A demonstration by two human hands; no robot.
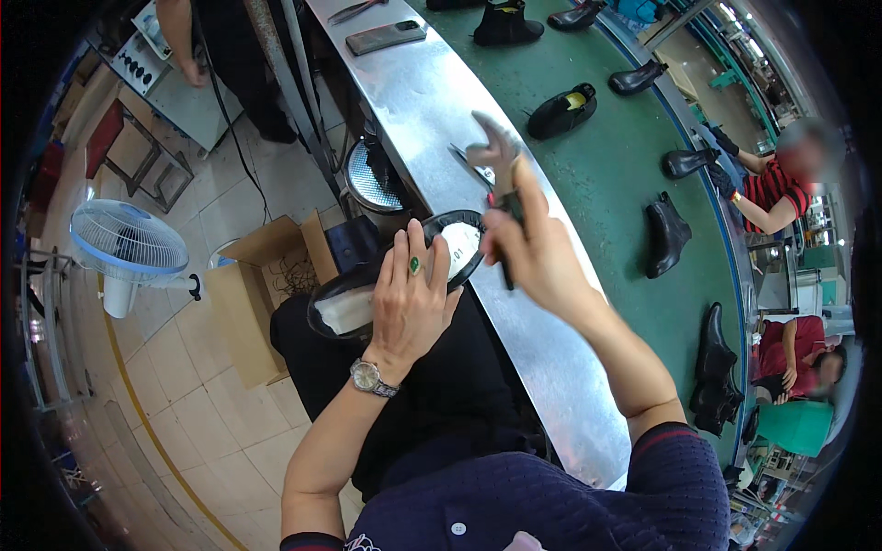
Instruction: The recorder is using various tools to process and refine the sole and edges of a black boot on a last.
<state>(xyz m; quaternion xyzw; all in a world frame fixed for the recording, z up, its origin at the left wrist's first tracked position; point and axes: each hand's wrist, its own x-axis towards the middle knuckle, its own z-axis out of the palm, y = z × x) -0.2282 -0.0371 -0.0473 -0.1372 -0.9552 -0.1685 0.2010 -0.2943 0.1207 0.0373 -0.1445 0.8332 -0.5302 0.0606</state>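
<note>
My left hand [409, 298] grips the black shoe [465, 241], pale underside up, over my lap beside the metal bench [556, 367]. My right hand [537, 248], motion-blurred, is closed round a metal-headed tool [498, 150] near the shoe's right end; tool–shoe contact: cannot tell.

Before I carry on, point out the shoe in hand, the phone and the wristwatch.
Shoe in hand [345, 313]: head view, on the pale patch at its lower-left end.
Phone [386, 37]: head view, on the middle of its upper face.
Wristwatch [366, 376]: head view, on its round dial.
</note>
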